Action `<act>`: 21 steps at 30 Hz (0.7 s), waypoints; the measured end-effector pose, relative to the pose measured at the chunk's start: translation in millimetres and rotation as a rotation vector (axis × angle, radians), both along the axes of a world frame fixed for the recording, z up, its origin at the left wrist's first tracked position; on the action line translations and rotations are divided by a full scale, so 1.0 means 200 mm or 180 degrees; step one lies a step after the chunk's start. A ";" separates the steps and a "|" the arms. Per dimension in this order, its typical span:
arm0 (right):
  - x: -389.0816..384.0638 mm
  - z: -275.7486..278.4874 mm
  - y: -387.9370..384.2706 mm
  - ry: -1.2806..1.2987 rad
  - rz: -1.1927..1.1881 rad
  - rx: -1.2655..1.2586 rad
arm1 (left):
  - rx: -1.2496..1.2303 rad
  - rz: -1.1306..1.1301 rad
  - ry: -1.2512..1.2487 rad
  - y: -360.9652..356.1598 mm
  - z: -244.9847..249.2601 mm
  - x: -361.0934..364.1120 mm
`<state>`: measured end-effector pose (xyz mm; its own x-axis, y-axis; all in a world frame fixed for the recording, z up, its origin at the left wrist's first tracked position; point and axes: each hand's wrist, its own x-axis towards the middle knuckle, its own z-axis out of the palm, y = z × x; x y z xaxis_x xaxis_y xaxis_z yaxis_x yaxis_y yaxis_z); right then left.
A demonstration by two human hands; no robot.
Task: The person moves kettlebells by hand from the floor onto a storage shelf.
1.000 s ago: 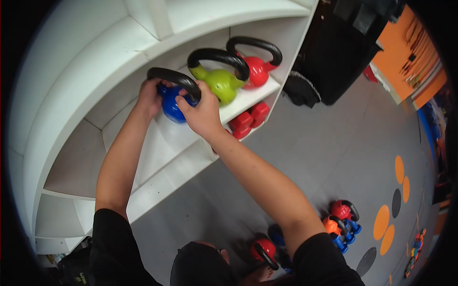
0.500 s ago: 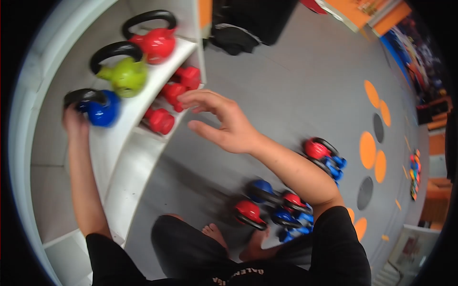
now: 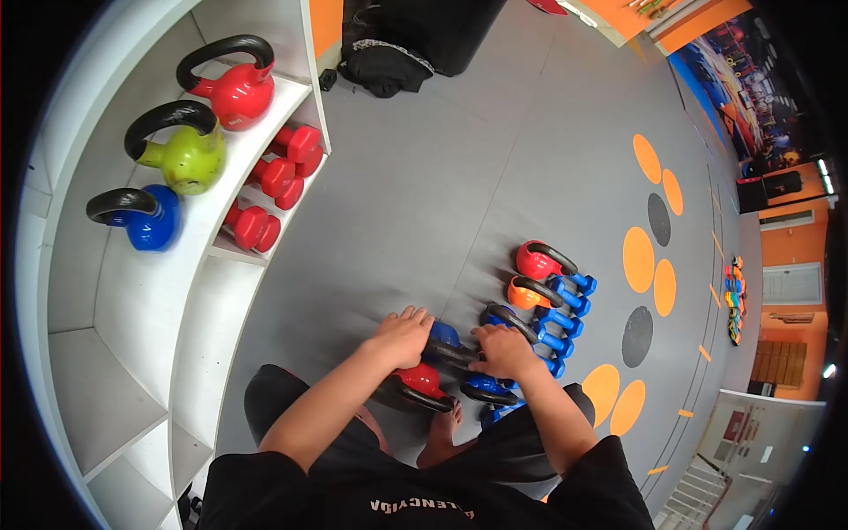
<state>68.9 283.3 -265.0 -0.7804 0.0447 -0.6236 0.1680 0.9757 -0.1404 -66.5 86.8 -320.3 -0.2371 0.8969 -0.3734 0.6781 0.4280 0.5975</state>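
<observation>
Blue kettlebell (image 3: pixel 445 335) is resting on the floor (image 3: pixel 389 194). Left hand (image 3: pixel 402 339) is hanging open and empty, fingers extended, just left of it; right hand (image 3: pixel 506 352) is hanging half-open, apparently empty, just right of it, contact unclear. Red kettlebell (image 3: pixel 420 380) is sitting just beside it; white shelf (image 3: pixel 221 305) is standing well to its left.

Blue kettlebell (image 3: pixel 444 333): rounded, partly hidden
Handle (image 3: pixel 453 355): black, thick, curved
Place: grey floor (image 3: pixel 397 221), just beside a red kettlebell (image 3: pixel 420 381)
</observation>
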 end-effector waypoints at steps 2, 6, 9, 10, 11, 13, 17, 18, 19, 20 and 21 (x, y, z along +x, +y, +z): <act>-0.02 -0.11 -0.02 -0.0179 0.0290 -0.0008 | -0.0441 -0.0143 0.0002 0.09 -0.14 0.07; 0.09 -0.37 -0.04 -0.0523 0.0502 0.0339 | -0.0136 -0.0132 -0.0160 0.10 -0.39 0.12; 0.06 -0.44 -0.02 -0.0646 0.0368 0.0329 | 0.0423 0.0427 -0.0532 0.06 -0.50 0.13; 0.05 -0.44 -0.03 -0.0742 0.0312 0.0324 | 0.0541 0.0500 -0.0623 0.06 -0.52 0.13; 0.05 -0.43 -0.03 -0.0849 0.0243 0.0313 | 0.0654 0.0560 -0.0725 0.05 -0.53 0.13; 0.00 -0.38 -0.04 -0.1068 0.0117 0.0306 | 0.0967 0.0743 -0.0930 0.05 -0.57 0.13; 0.00 -0.36 -0.03 -0.1225 -0.0099 0.0158 | 0.1385 0.1074 -0.1283 0.03 -0.62 0.15; 0.00 -0.39 -0.01 -0.1180 -0.0075 0.0098 | 0.1355 0.1104 -0.1306 0.04 -0.62 0.16; 0.02 -0.42 -0.01 -0.1029 -0.0127 0.0052 | 0.1328 0.1140 -0.1305 0.04 -0.63 0.17; 0.04 -0.45 -0.01 -0.0851 -0.0160 0.0022 | 0.1324 0.1188 -0.1277 0.04 -0.64 0.16; 0.04 -0.46 0.00 -0.0648 -0.0167 0.0007 | 0.1498 0.1185 -0.1156 0.04 -0.68 0.17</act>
